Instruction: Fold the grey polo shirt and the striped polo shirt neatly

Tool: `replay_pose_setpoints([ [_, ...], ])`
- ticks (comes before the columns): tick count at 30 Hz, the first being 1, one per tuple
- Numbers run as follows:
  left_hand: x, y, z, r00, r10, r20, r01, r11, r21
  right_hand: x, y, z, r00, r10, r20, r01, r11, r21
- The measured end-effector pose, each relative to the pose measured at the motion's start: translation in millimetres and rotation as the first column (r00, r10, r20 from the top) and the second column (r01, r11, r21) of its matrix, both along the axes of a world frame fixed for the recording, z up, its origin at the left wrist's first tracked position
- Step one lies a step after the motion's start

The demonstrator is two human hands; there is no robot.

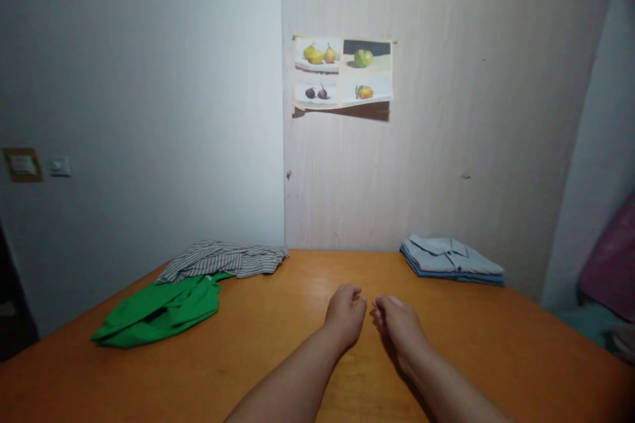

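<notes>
My left hand (346,316) rests near the middle of the table, loosely curled with nothing visible in it. Just to its right, a narrow gap apart, is my right hand (397,325), its fingers bent inward and likewise bare. A crumpled green garment (163,314) lies on the left side of the table. Behind it, partly touching, a grey-and-white striped garment (225,259) is bunched up. At the back right sits a light grey folded shirt (451,256) with dark buttons, on top of blue folded clothing (421,272).
The orange-brown wooden table (278,337) reaches back to the wall. A fruit picture sheet (343,73) hangs there. At the left wall is a switch (60,166); beyond the table's right edge, a pink item (610,261) shows.
</notes>
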State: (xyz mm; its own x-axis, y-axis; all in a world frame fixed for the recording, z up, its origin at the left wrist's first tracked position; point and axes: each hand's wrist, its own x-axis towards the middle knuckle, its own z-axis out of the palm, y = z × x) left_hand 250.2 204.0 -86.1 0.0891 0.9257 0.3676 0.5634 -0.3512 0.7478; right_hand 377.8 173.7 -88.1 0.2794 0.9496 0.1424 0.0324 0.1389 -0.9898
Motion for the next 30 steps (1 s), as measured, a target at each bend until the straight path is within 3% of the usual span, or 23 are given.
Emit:
replay_pose_setpoints([
  [3,-4.0,0.0,-0.3,1.000,0.022,-0.008,-0.022,1.000,0.005,-6.7,-7.3,-4.8,0.984,-0.010,0.179,0.001,0.999,0.052],
  [7,-30.8,1.6,8.4,0.996,0.048,-0.072,-0.043,0.996,0.073,-7.1,-2.7,-14.2,0.884,-0.054,0.465,0.004,0.994,0.108],
  [8,-43.0,3.1,12.1,0.987,0.078,-0.141,-0.063,0.992,0.108,-7.4,-1.3,-14.9,0.866,-0.055,0.498,0.003,0.995,0.104],
  [13,-132.2,24.1,26.9,0.958,0.216,-0.188,-0.193,0.972,0.133,-15.1,-2.3,-6.7,0.791,-0.093,0.604,0.068,0.996,0.065],
  [16,-186.9,44.0,27.7,0.832,0.449,-0.325,-0.390,0.891,0.234,-20.6,-4.3,1.3,0.748,-0.101,0.656,0.122,0.992,0.015],
  [19,-222.3,58.2,22.9,0.707,0.565,-0.425,-0.491,0.825,0.281,-23.1,-5.1,6.0,0.726,-0.108,0.679,0.156,0.988,-0.009],
  [23,-237.5,70.4,13.7,0.654,0.576,-0.490,-0.527,0.812,0.251,-23.0,-6.5,7.6,0.726,-0.084,0.682,0.142,0.990,-0.029],
  [30,-248.7,102.7,5.3,0.643,0.494,-0.585,-0.548,0.831,0.100,-22.3,-9.4,7.8,0.737,-0.055,0.674,0.136,0.988,-0.068],
])
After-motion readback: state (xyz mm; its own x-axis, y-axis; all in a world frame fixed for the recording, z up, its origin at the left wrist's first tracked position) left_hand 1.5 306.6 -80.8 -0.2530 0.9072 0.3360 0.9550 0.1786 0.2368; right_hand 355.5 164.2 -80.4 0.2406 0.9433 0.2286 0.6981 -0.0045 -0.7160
